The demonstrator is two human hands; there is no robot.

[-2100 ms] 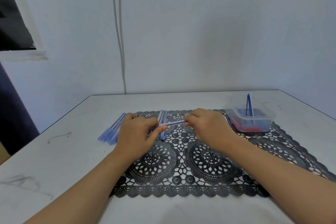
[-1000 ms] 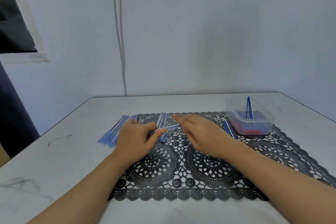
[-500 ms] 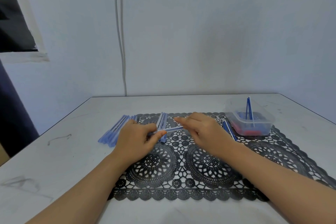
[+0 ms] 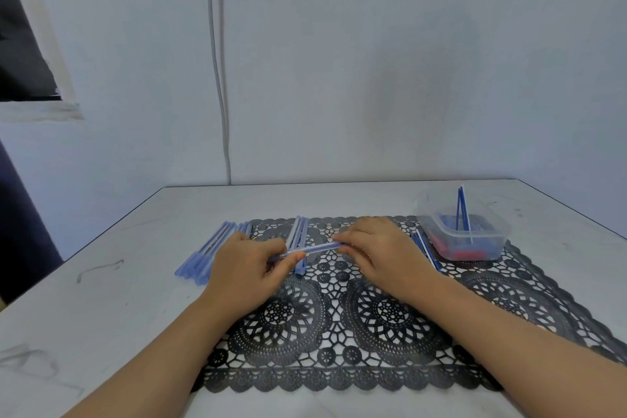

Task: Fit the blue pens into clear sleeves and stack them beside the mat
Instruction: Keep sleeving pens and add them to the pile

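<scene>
Over the black lace mat (image 4: 390, 319) I hold one blue pen in a clear sleeve (image 4: 314, 249) level between both hands. My left hand (image 4: 247, 268) pinches its left end between thumb and fingers. My right hand (image 4: 380, 251) pinches the right end. A few clear sleeves (image 4: 300, 236) lie on the mat just behind the held pen. A stack of sleeved pens (image 4: 207, 256) lies on the table left of the mat. Loose blue pens (image 4: 424, 249) lie on the mat to the right of my right hand, partly hidden by it.
A clear plastic tub (image 4: 464, 231) stands at the mat's back right corner with blue pens upright in it and red and blue pieces at the bottom. The white table (image 4: 101, 299) meets a white wall behind. A cable (image 4: 220, 95) runs down the wall.
My right hand opened and drew back from the pen a second ago, then came back and now pinches its right end again. My left hand has kept its hold.
</scene>
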